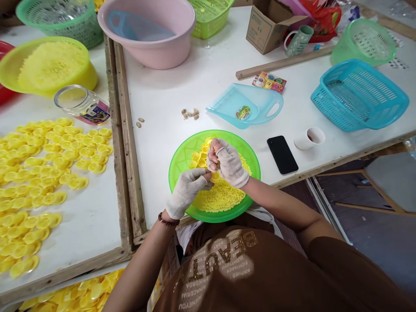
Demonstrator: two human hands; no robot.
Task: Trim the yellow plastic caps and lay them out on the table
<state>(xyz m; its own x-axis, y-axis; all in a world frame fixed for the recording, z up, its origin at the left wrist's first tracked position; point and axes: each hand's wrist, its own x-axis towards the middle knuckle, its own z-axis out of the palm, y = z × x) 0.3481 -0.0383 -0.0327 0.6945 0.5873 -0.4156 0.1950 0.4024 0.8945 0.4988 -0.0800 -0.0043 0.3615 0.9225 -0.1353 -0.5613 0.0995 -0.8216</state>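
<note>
A round green basin (177,182) at the table's front edge holds small yellow pellets (224,197) and several yellow plastic caps (196,159). Over it, my left hand (189,188), in a white fingerless glove, pinches the edge of one yellow cap (215,176). Just beside it, my right hand (229,162), gloved alike, is above that cap with its fingers curled together. Whatever lies between the right fingertips is too small to make out.
Many yellow caps (55,160) cover the left table, beside a clear jar (74,102). Behind the basin are peanuts (191,114) and a blue scoop (256,102). On the right are a phone (282,154), a paper cup (305,139) and a blue basket (357,97). A pink tub (159,50) stands behind.
</note>
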